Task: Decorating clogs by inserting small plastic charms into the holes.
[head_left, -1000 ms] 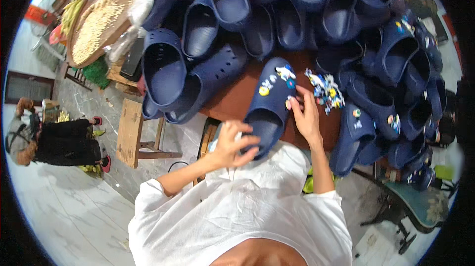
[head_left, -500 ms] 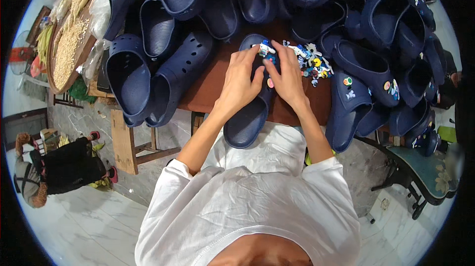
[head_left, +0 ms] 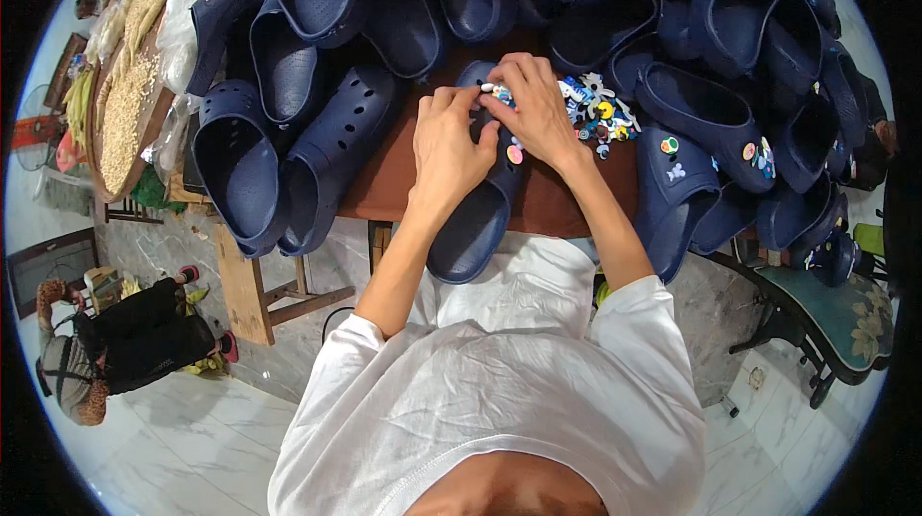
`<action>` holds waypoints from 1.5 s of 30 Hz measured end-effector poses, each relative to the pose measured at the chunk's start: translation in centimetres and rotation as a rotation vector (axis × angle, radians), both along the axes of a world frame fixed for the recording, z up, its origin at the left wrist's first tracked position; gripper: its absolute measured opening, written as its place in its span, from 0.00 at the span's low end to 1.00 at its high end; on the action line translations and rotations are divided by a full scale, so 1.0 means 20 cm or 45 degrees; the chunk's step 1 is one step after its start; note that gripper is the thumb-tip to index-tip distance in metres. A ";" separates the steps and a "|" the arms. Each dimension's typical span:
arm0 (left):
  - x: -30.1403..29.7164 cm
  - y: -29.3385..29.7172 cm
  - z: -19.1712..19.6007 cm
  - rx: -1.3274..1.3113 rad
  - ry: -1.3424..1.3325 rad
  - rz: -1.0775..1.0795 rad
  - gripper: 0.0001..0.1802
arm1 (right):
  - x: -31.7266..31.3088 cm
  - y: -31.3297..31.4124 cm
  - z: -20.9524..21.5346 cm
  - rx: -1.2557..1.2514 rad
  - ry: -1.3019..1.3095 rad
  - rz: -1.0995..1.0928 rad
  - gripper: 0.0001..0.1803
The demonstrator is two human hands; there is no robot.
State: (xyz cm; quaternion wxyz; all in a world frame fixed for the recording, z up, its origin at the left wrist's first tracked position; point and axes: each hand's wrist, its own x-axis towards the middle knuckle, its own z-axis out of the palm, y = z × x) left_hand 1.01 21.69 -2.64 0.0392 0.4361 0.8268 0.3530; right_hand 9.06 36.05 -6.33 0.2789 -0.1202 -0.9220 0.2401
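A navy foam clog (head_left: 471,233) lies in front of me at the table's near edge, its heel toward my lap. My left hand (head_left: 449,144) curls over the left side of its toe part, fingers and thumb bent against it. From the right, my right hand (head_left: 534,111) reaches over the same toe part, fingertips closed on a small white-and-blue shoe charm (head_left: 499,94). My fingers partly hide that charm. A round pink charm (head_left: 515,155) sits on the clog below the hands. Beside my right hand lies a pile of loose colourful charms (head_left: 603,115).
Plain navy clogs (head_left: 240,161) crowd the table's left and back. Clogs with charms (head_left: 677,180) are heaped on the right. The brown tabletop (head_left: 379,180) shows between them. A wooden stool (head_left: 245,286), an office chair (head_left: 816,310) and a seated person (head_left: 144,334) are around.
My right hand has moved up and left over the clog's toe, its fingers now bent over the charm. The left hand has shifted slightly left. The whole view has shifted a little.
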 end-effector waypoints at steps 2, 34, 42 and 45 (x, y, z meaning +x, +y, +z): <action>0.00 0.01 0.01 -0.009 0.028 -0.013 0.24 | -0.02 0.03 -0.03 -0.009 0.072 0.018 0.17; -0.13 0.11 -0.13 -0.033 0.380 -0.108 0.12 | 0.13 0.03 -0.09 0.019 0.048 -0.430 0.18; -0.13 0.14 -0.15 0.070 0.249 -0.042 0.05 | 0.12 -0.01 -0.08 -0.290 -0.179 -0.324 0.26; -0.12 0.14 -0.12 0.054 0.260 -0.002 0.05 | 0.09 0.00 -0.09 -0.043 -0.165 -0.323 0.19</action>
